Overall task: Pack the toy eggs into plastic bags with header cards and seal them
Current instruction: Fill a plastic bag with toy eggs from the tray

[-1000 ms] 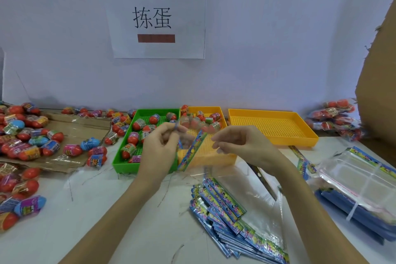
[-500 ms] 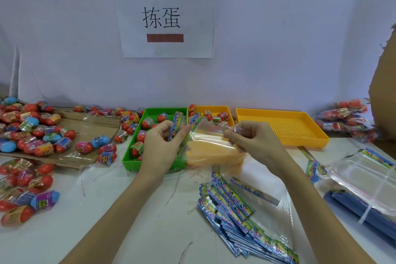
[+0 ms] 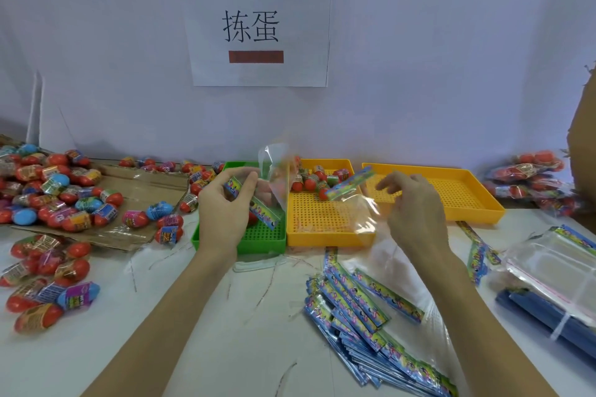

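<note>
My left hand (image 3: 225,206) pinches a clear plastic bag (image 3: 274,167) by its colourful header card (image 3: 258,209) above the green tray (image 3: 261,240); the bag's clear part flaps upward. A second bag with a header card (image 3: 350,184) lies slanted over the toy eggs (image 3: 309,182) in the middle yellow tray (image 3: 322,232). My right hand (image 3: 416,213) hovers just right of it, thumb and fingers apart and loosely bent. Whether it touches that bag's plastic is unclear. Many loose eggs (image 3: 58,190) lie on cardboard at the left.
A yellow tray (image 3: 467,203) stands at the right. A fanned stack of flat bags with header cards (image 3: 364,309) lies near the table's front. More clear bags (image 3: 554,264) over a blue bundle (image 3: 548,316) and packed egg bags (image 3: 532,180) are at the right.
Both hands held one bundle of bags together before. They have pulled apart: the left hand keeps one bag, and a second bag now lies over the middle tray by the right hand.
</note>
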Demonstrator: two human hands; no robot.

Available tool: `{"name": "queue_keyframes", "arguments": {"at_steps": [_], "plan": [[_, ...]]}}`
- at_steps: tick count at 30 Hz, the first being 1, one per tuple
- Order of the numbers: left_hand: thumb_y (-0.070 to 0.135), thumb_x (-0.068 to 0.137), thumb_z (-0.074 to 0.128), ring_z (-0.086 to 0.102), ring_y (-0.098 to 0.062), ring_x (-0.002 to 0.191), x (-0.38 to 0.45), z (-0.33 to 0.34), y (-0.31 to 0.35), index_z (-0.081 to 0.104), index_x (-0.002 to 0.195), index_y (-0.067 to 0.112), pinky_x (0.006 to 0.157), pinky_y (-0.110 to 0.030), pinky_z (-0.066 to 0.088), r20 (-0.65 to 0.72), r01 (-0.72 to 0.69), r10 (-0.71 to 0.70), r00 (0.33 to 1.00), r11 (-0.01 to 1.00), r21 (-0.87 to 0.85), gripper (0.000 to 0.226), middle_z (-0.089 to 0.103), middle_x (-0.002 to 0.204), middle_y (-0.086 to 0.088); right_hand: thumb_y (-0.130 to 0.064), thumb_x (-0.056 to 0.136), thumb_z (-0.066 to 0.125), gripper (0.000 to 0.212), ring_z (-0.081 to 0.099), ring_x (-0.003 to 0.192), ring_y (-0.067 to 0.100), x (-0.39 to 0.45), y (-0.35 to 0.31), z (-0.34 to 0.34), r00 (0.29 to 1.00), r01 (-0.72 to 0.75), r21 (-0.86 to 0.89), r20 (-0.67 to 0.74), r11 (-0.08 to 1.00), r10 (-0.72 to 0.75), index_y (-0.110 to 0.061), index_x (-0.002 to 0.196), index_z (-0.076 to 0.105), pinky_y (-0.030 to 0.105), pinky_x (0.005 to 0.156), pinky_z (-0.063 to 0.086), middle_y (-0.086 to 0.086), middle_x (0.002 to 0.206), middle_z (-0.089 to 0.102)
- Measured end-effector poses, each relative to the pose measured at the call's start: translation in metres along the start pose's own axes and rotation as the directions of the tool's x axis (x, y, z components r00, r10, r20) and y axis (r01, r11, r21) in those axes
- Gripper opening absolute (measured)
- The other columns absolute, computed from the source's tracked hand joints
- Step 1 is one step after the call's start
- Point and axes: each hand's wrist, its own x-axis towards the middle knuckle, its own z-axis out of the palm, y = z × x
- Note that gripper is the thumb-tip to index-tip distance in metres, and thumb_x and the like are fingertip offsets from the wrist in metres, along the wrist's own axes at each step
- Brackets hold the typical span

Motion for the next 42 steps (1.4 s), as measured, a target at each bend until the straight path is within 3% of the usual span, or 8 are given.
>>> {"name": "queue_keyframes", "arguments": {"at_steps": [6,10,13,17,21,28,33,42], "plan": [[0.021,0.101,0.066,0.072,-0.015,0.088,0.001,0.000,0.003,0.074,0.102,0.022,0.082,-0.029,0.055,0.060,0.046,-0.044,0.997,0.999,-0.027,0.008,0.078,0.091,0.003,-0.011,0.097,0.061,0.023,0.019,0.154,0.038,-0.001,-0.004,-0.001,0.979,-0.173,-0.441,0.017,0.881,0.201,-0.020,0.111,0.076,0.049,0.124,0.011,0.015,0.164,0.034],[0.019,0.103,0.061,0.072,-0.039,0.101,-0.003,0.002,0.010,0.069,0.105,0.012,0.093,-0.051,0.056,0.234,0.135,-0.101,0.967,0.982,-0.135,0.011,0.076,0.108,-0.017,0.006,0.096,0.057,0.032,0.063,0.126,0.023,-0.008,-0.022,0.002,0.972,0.225,0.156,-0.103,0.962,-0.211,-0.011,0.117,0.076,0.024,0.109,0.042,0.009,0.131,0.070],[0.016,0.102,0.062,0.074,-0.021,0.089,-0.007,0.002,0.017,0.069,0.101,0.017,0.074,-0.029,0.057,0.351,-0.038,0.057,0.935,0.997,-0.060,0.007,0.078,0.103,0.001,-0.028,0.108,0.053,0.028,0.077,0.079,0.025,-0.017,-0.044,0.007,0.982,-0.093,0.734,0.179,0.673,-0.059,-0.010,0.115,0.072,0.032,0.066,0.061,0.007,0.093,0.079],[0.007,0.099,0.066,0.071,-0.012,0.111,-0.009,-0.003,0.012,0.076,0.108,0.014,0.097,-0.032,0.057,0.651,-0.726,0.463,0.602,0.656,0.204,0.015,0.077,0.119,0.003,-0.077,0.093,0.039,0.082,0.071,0.111,0.043,-0.009,-0.036,-0.003,0.681,-0.711,0.695,0.718,0.109,-0.142,-0.009,0.132,0.063,0.053,0.087,0.062,0.024,0.125,0.070],[0.018,0.098,0.070,0.057,-0.021,0.138,-0.013,0.004,0.006,0.079,0.110,0.017,0.113,-0.045,0.046,0.808,-0.934,0.492,0.323,0.305,0.188,0.016,0.067,0.139,-0.001,-0.035,0.102,0.062,0.044,0.071,0.114,0.033,-0.003,-0.014,-0.004,0.729,-0.612,0.717,0.675,0.333,-0.116,0.000,0.127,0.065,0.050,0.096,0.059,0.020,0.126,0.071],[0.077,0.088,0.055,0.037,0.012,0.141,-0.021,0.012,0.008,0.058,0.136,0.048,0.114,-0.023,0.031,0.590,-0.370,0.160,0.791,0.893,0.254,0.056,0.046,0.152,0.029,-0.028,0.089,0.079,0.030,0.078,0.089,0.033,-0.009,-0.022,-0.002,0.857,-0.436,0.775,0.513,0.458,-0.053,0.000,0.098,0.076,0.038,0.076,0.064,0.019,0.096,0.079],[0.034,0.080,0.089,0.072,-0.007,0.084,-0.018,0.012,0.005,0.064,0.127,0.032,0.076,-0.017,0.054,0.596,-0.064,-0.026,0.802,0.990,0.128,0.053,0.077,0.093,0.003,-0.038,0.090,0.076,0.041,0.078,0.081,0.032,-0.015,-0.037,0.003,0.874,-0.367,0.753,0.480,0.546,-0.075,0.002,0.092,0.071,0.041,0.072,0.065,0.017,0.084,0.078],[0.031,0.093,0.074,0.065,-0.027,0.070,-0.012,0.006,0.005,0.076,0.092,0.022,0.064,-0.038,0.051,0.485,-0.224,0.110,0.868,0.957,0.185,0.009,0.071,0.073,0.004,-0.021,0.104,0.061,0.023,0.076,0.062,0.023,-0.012,-0.027,0.003,0.920,-0.164,0.621,0.377,0.767,-0.109,-0.005,0.092,0.074,0.037,0.059,0.064,0.007,0.071,0.077]]}}
